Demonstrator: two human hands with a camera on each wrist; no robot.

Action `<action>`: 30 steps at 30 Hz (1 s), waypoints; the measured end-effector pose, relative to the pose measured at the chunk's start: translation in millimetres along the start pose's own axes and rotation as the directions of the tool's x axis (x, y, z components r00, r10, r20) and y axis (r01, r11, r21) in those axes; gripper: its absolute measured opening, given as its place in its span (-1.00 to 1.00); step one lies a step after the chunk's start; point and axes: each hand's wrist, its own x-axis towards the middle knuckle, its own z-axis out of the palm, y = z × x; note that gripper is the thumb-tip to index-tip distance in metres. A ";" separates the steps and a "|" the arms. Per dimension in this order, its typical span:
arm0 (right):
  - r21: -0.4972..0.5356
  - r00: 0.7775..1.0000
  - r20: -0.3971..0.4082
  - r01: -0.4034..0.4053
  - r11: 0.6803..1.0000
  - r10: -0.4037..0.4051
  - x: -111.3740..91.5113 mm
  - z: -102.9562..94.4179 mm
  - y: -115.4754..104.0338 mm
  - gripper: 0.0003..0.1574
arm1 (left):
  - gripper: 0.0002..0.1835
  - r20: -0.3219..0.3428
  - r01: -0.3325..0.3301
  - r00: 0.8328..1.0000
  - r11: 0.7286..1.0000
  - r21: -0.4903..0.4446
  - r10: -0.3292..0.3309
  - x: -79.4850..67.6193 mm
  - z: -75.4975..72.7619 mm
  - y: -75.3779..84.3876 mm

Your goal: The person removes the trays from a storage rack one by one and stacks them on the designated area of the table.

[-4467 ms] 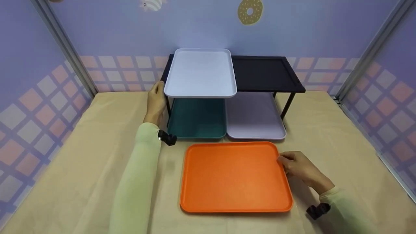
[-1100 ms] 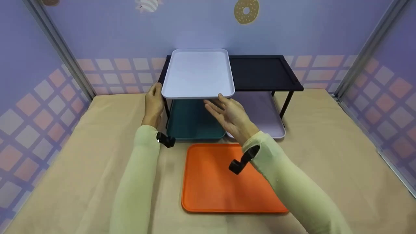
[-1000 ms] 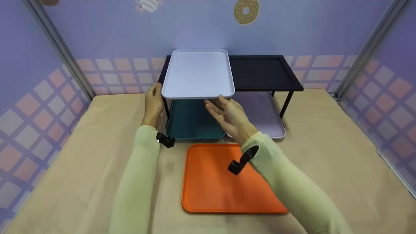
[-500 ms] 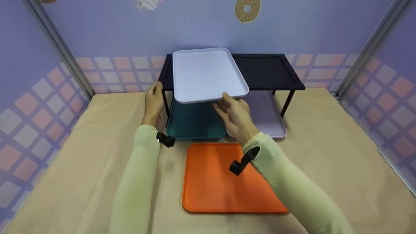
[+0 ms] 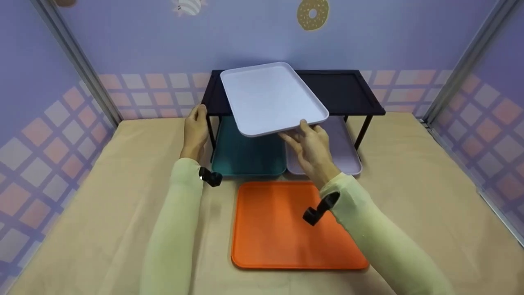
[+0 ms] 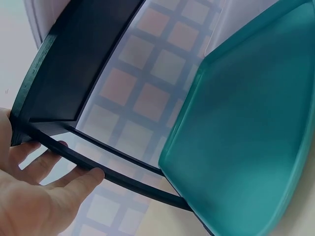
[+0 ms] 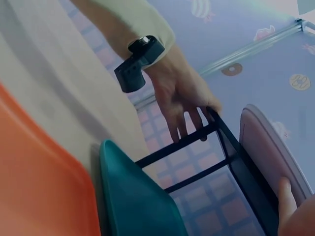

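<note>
My right hand (image 5: 313, 147) pinches the front right edge of a white tray (image 5: 272, 98), thumb on top and fingers underneath. Turned askew, the tray stands over the left half of a black two-legged-end rack (image 5: 339, 92) and juts past its front edge. I cannot tell whether its far edge touches the rack top. At the rack's front left corner, my left hand (image 5: 195, 131) grips the frame; the left wrist view shows the fingers (image 6: 88, 184) around the black leg. Beneath the rack lie a teal tray (image 5: 247, 153) and a lilac tray (image 5: 344, 151), side by side.
An orange tray (image 5: 282, 221) lies flat on the beige cloth (image 5: 102, 229) in front of the rack, partly under my right forearm. A patterned wall (image 5: 254, 32) stands close behind the rack, with side panels left and right.
My right hand went from the orange tray to the white tray's front edge. The white tray has since shifted right and forward and turned askew. My left hand stays at the rack corner.
</note>
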 end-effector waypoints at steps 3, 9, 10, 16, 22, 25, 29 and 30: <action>-0.038 1.000 -0.010 0.005 0.999 -0.005 0.3 -7.3 -5.7 -0.51 | -0.36 0.009 0.008 1.000 1.000 -0.013 -0.008 0.1 -0.2 0.6; -0.097 0.999 -0.010 0.035 0.995 -0.036 -0.6 -19.7 -12.0 -0.58 | -0.37 0.017 0.000 1.000 1.000 -0.019 0.000 -0.9 -1.4 -0.2; -0.104 0.999 -0.013 0.035 0.994 -0.037 -1.2 -22.0 -13.2 -0.61 | -0.37 0.017 0.001 1.000 1.000 -0.023 0.000 -0.8 -1.2 -0.5; -0.153 0.999 -0.038 0.032 0.988 -0.039 -7.5 -33.0 -20.4 -0.77 | -0.37 0.008 -0.001 1.000 1.000 -0.023 0.002 -0.8 -0.4 -1.8; -0.182 0.999 -0.001 0.045 0.982 -0.046 -15.9 -42.8 -29.5 -0.75 | -0.37 0.009 -0.012 1.000 1.000 -0.028 0.012 1.3 0.7 -2.0; -0.185 0.998 0.020 0.058 0.981 -0.055 -19.7 -46.1 -34.2 -0.73 | -0.37 0.005 -0.011 1.000 1.000 -0.010 0.011 2.6 0.9 -2.3; -0.189 0.997 0.037 0.079 0.979 -0.073 -22.9 -50.2 -39.0 -0.72 | -0.35 0.010 0.001 1.000 1.000 -0.004 -0.001 3.6 -0.3 -2.3; -0.198 0.996 0.039 0.083 0.977 -0.077 -23.6 -51.6 -40.0 -0.72 | -0.35 0.010 0.003 1.000 1.000 -0.009 -0.003 3.6 -0.6 -2.3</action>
